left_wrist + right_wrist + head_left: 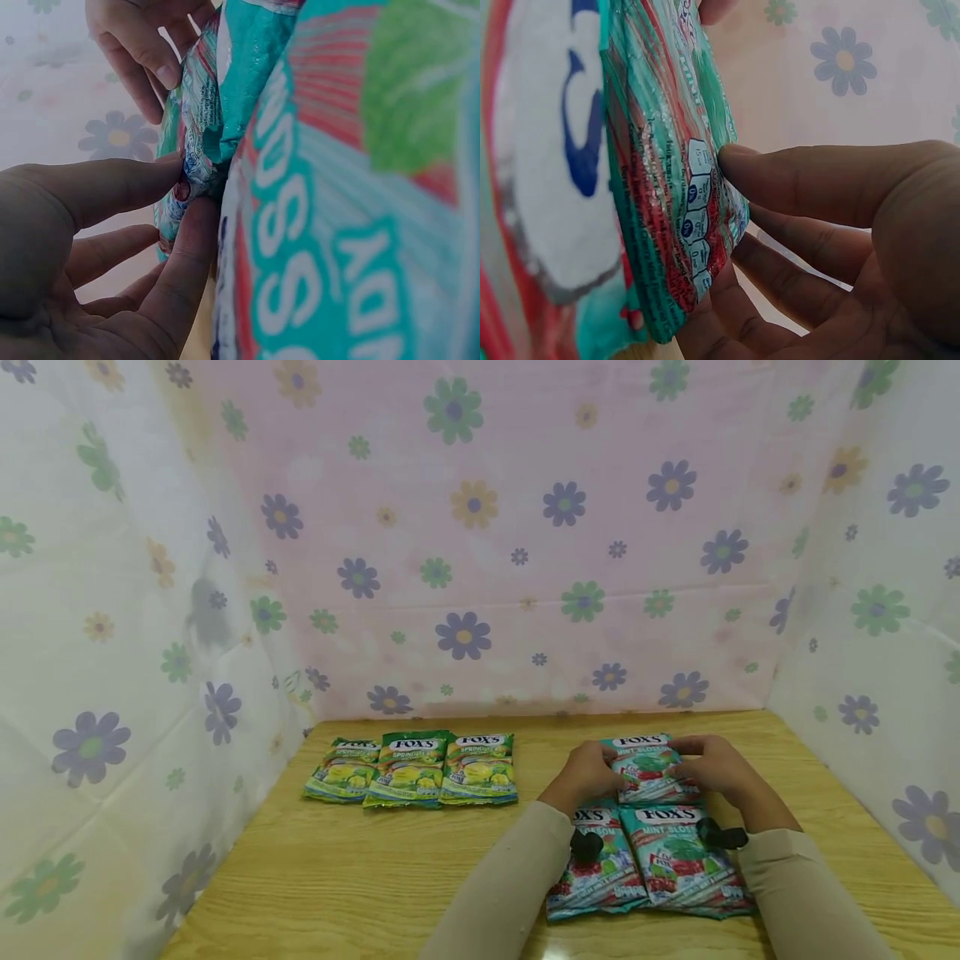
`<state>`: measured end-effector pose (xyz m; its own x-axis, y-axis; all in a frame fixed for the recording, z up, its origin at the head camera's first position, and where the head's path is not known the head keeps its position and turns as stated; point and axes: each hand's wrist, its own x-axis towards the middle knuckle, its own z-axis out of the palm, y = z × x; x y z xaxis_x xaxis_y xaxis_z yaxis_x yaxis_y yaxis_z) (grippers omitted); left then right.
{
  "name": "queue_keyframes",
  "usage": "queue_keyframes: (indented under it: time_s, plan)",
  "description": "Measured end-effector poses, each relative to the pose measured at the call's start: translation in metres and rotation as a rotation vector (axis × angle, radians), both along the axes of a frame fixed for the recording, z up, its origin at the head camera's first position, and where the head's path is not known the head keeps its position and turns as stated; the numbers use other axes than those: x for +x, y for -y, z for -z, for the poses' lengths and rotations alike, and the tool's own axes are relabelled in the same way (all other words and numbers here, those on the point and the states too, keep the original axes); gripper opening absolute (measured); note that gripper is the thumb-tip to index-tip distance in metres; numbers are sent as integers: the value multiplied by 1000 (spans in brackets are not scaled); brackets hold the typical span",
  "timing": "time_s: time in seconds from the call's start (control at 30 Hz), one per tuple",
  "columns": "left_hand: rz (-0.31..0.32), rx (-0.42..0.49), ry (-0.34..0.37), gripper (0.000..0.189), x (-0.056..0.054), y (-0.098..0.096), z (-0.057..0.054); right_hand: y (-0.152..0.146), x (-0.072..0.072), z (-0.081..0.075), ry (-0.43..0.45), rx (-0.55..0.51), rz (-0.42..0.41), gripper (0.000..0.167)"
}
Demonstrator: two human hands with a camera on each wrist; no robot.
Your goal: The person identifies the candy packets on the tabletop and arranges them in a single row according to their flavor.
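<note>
A teal and red Fox's Mint Blossom candy bag (651,770) lies at the back of the right-hand group. My left hand (587,774) pinches its left side between thumb and fingers. On the opposite side, my right hand (723,770) grips the edge, its thumb (780,176) on the printed face and its other fingers behind. Two more Mint Blossom bags, one on the left (597,887) and one on the right (684,870), lie side by side just in front, below my wrists. The held bag's bottom edge meets their top edges in the head view.
Three green and yellow Fox's Spring Tea bags, left (341,772), middle (406,774) and right (478,770), lie in a row at the back left of the wooden table (360,877). Flower-printed cloth (517,527) walls off the back and both sides.
</note>
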<state>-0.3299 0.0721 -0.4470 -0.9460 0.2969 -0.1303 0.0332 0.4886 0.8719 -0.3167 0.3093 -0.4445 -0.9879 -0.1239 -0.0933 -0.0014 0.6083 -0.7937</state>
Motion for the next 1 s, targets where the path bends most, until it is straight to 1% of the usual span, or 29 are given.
queue_keyframes:
  time_s: [0.17, 0.3, 0.43, 0.57, 0.7, 0.8, 0.93, 1.0]
  plan:
    - [-14, 81, 39, 59, 3, 1, -3, 1, 0, -1, -13, -2, 6, 61]
    - [-22, 128, 61, 58, 5, 2, -7, 1, 0, -3, -44, 1, 0, 61]
    - [-12, 134, 39, 54, 5, 3, -10, 1, 1, -6, -72, -3, -13, 62]
    - [23, 138, 2, 51, 6, 6, -14, 0, 3, -8, -78, -18, -23, 63]
    - [38, 148, 5, 56, 6, 9, -18, 1, 5, -10, -79, -36, -22, 64]
    - [40, 96, -19, 58, 3, 11, -19, 3, 5, -13, -84, -37, -18, 63]
    - [51, -40, -94, 57, -4, 17, -20, 9, 4, -18, -90, -60, -22, 63]
    - [54, -76, -114, 58, -7, 21, -21, 14, 4, -21, -90, -78, -24, 63]
